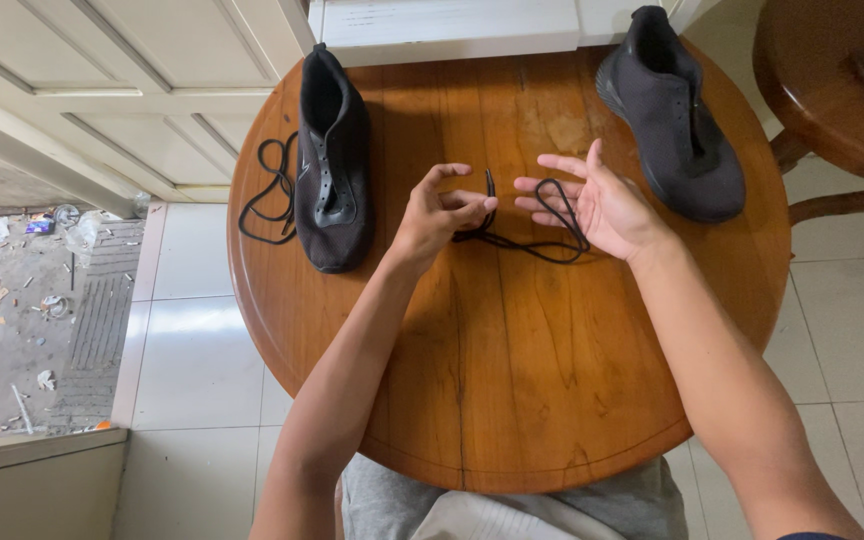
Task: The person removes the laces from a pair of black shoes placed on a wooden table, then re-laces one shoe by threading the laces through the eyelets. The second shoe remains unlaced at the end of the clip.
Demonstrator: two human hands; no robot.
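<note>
A black shoelace [527, 245] hangs between my two hands above a round wooden table [512, 380]. My left hand [437, 215] pinches one end of the lace between thumb and fingers. My right hand [592, 200] has its palm turned toward the left hand, fingers spread, with the lace looped over them. One black shoe [332, 165] without a lace lies on the table to the left of my left hand. The other black shoe [674, 115] lies at the far right, beyond my right hand.
A second black lace [270, 195] drapes over the table's left edge beside the left shoe. A white door [132, 90] stands at the far left and another wooden table [832, 90] at the right. White floor tiles surround the table.
</note>
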